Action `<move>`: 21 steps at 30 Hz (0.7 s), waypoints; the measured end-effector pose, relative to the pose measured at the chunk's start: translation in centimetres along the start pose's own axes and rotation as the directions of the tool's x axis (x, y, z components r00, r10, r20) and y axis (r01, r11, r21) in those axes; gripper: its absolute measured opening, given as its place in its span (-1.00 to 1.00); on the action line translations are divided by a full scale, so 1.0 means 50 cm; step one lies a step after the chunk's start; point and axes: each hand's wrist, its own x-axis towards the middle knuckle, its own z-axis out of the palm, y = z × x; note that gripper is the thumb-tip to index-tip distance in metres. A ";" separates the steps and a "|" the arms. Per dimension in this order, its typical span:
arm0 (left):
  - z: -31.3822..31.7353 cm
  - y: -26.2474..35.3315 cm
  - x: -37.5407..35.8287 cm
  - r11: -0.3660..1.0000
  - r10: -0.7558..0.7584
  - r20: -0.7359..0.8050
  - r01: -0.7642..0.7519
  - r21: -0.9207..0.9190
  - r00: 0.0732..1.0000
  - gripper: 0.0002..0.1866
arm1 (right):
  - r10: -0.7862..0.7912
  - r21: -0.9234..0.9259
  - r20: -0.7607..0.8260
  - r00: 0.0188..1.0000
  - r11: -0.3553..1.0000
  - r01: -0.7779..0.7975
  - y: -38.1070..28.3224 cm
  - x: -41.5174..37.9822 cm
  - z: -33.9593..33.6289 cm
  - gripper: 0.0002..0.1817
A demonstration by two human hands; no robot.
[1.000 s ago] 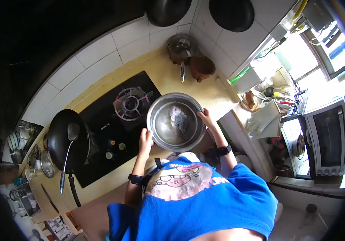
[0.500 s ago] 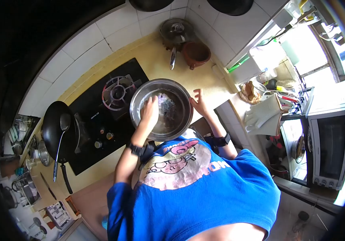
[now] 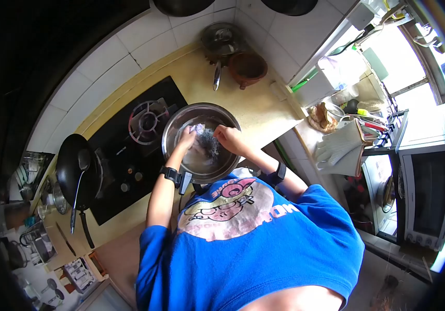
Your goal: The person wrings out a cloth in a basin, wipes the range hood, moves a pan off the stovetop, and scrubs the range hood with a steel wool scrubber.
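A wide metal basin stands at the counter edge, overlapping the right end of the black stove. In it lies a pale and dark mass, perhaps a fish, with some liquid around it. My left hand is inside the basin on the left, its fingers closed on the pale end of the mass. My right hand reaches over the basin's right side with its fingers curled in close to the mass; whatever they may hold is too small to make out.
A black wok with a ladle lies left of the stove. Behind the basin stand a brown clay pot and a lidded pan. A knife lies at the lower left.
My right hand has moved left from the basin's rim to over its inside, and its fingers have curled in. My left hand has shifted slightly and closed on the pale end.
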 end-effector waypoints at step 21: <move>-0.123 0.145 -0.212 0.789 0.299 -0.295 -0.409 -0.459 0.908 -0.65 | 0.326 -0.511 0.188 0.927 0.838 -0.191 -0.012 0.074 0.102 -0.48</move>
